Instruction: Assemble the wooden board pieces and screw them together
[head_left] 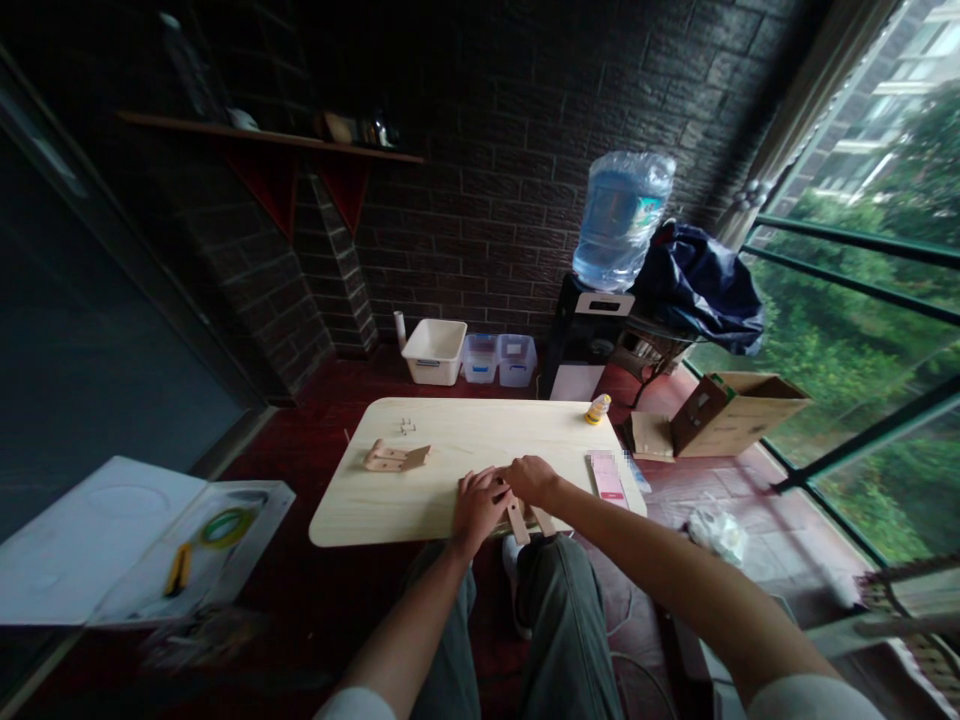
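My left hand (478, 503) is bent over the near edge of the table and grips a light-brown wooden piece (517, 522). Two flat strips of that piece stick out toward my knees. My right hand (530, 480) is closed in a fist right beside the left, over the same piece; whatever its fingers hold is hidden. Farther left on the table lies a similar wooden assembly (396, 459) with slats and a curved end. A few small screws (406, 427) sit behind it.
The pale table (427, 500) carries a small yellow-capped bottle (598, 409) and a pink-and-white packet (606, 476) on the right. An opened white case (259, 500) stands low at left. Plastic bins (435, 350), a water dispenser (581, 345) and a cardboard box (731, 415) stand beyond.
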